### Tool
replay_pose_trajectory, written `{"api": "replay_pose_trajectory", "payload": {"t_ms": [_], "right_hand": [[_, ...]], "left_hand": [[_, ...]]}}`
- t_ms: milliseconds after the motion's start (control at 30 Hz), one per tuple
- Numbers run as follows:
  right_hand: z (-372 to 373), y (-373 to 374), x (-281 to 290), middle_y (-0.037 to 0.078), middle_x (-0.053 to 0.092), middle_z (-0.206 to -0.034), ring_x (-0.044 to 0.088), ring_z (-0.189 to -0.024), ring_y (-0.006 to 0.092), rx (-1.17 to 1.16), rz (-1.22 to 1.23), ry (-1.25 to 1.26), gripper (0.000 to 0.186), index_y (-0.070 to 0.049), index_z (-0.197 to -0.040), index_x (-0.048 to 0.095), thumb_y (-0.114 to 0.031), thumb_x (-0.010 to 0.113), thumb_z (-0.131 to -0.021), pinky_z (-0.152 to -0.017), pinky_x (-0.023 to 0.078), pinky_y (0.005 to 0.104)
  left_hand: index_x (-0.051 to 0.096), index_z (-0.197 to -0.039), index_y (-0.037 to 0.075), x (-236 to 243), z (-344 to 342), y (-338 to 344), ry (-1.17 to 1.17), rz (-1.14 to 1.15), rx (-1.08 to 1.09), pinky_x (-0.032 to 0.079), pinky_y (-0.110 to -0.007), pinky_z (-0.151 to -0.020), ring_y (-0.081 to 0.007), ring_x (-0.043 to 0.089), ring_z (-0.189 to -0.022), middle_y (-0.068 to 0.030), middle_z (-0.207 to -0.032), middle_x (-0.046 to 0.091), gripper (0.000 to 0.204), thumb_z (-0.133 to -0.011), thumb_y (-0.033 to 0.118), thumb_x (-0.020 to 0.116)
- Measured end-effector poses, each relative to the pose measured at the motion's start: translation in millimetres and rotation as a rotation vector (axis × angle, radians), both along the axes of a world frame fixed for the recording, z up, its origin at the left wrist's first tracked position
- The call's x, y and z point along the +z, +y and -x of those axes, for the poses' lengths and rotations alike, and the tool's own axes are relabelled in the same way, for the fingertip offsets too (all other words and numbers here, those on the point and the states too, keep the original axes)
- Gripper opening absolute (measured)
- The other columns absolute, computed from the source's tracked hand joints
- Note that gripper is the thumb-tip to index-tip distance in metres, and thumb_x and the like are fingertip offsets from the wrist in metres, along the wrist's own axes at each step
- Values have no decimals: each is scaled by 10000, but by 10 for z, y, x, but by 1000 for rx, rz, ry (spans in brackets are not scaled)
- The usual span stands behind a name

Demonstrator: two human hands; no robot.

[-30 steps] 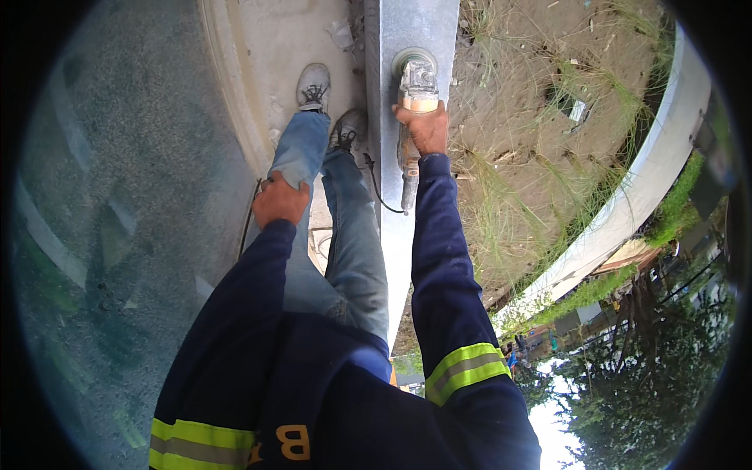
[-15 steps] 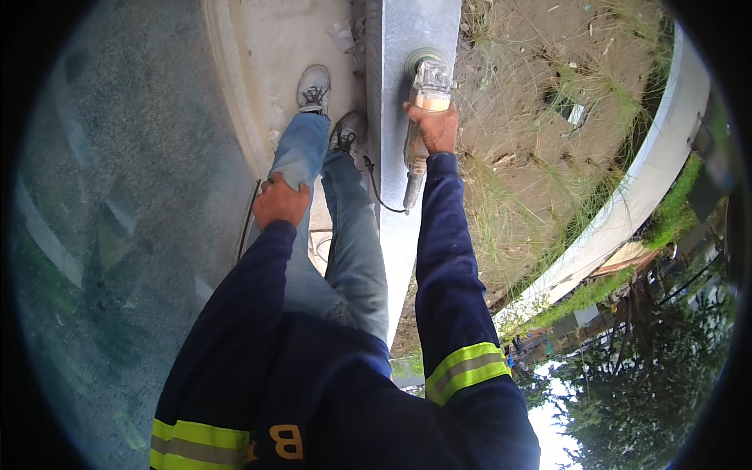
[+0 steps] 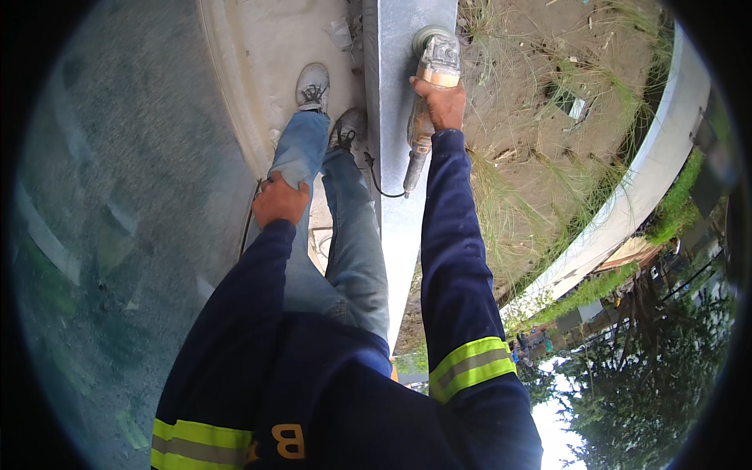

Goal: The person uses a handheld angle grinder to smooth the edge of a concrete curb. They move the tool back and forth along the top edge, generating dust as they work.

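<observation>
My right hand (image 3: pixel 442 104) is closed around the body of an angle grinder (image 3: pixel 421 129), which is orange and grey and coated in dust. Its round disc (image 3: pixel 432 36) lies against the top of a long, pale grey ledge (image 3: pixel 397 86). From the rear end of the grinder, a black cord (image 3: pixel 378 182) curves to the ledge's left side. My left hand (image 3: pixel 280 202) is wrapped over the knee of my faded blue jeans (image 3: pixel 299 153), thumb on the right side; some of its fingertips are hidden.
Right of the ledge lies sandy soil (image 3: pixel 540 117) with tufts of grass, bordered by a curved pale kerb (image 3: pixel 658 160). My dusty shoes (image 3: pixel 313 84) stand on a light floor strip (image 3: pixel 266 47) to the left. Beyond it spreads a grey paved surface (image 3: pixel 141 157).
My right hand and the grinder have slid a little farther away along the ledge and slightly to the right. The left hand stays on the knee.
</observation>
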State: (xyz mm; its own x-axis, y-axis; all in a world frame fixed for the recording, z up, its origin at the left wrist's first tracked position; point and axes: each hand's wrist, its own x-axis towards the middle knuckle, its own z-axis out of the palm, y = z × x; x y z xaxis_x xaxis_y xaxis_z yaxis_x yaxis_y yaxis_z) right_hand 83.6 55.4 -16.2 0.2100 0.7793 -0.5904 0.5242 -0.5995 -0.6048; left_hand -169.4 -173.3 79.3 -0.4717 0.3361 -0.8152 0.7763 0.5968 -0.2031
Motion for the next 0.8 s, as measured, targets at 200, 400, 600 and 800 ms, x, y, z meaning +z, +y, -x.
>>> {"api": "replay_pose_trajectory", "payload": {"t_ms": [200, 400, 600, 800], "right_hand": [[-126, -454, -178, 157, 777, -1051, 749, -924, 233, 79, -25, -6, 688, 95, -1182, 642, -304, 953, -715, -848, 590, 370], [199, -53, -131, 191, 778, -1046, 752, -935, 259, 116, 6, -32, 710, 111, -1156, 647, -324, 962, -692, -845, 585, 378], [-94, 182, -261, 150, 791, -1014, 755, -899, 244, -20, -69, -88, 587, 57, -1112, 721, -306, 945, -708, -822, 584, 377], [-105, -297, 157, 136, 788, -1033, 750, -904, 219, -330, -118, -17, 553, 51, -1122, 728, -289, 939, -741, -830, 584, 368]], "left_hand": [[632, -1316, 22, -5, -2, 125, -47, 25, 34, 571, -492, -967, -431, 741, -1066, -253, -1196, 731, 669, -899, 543, 684], [634, -1286, 15, 5, 37, 105, -34, 45, 6, 575, -499, -953, -429, 746, -1053, -250, -1175, 737, 658, -891, 539, 691], [628, -1281, 3, 8, -9, 99, -41, 52, -26, 572, -508, -953, -432, 741, -1067, -253, -1196, 729, 669, -894, 545, 688], [621, -1308, 2, 78, 100, 194, -96, 55, -31, 544, -524, -1003, -437, 707, -1130, -253, -1265, 699, 687, -912, 560, 680]]}}
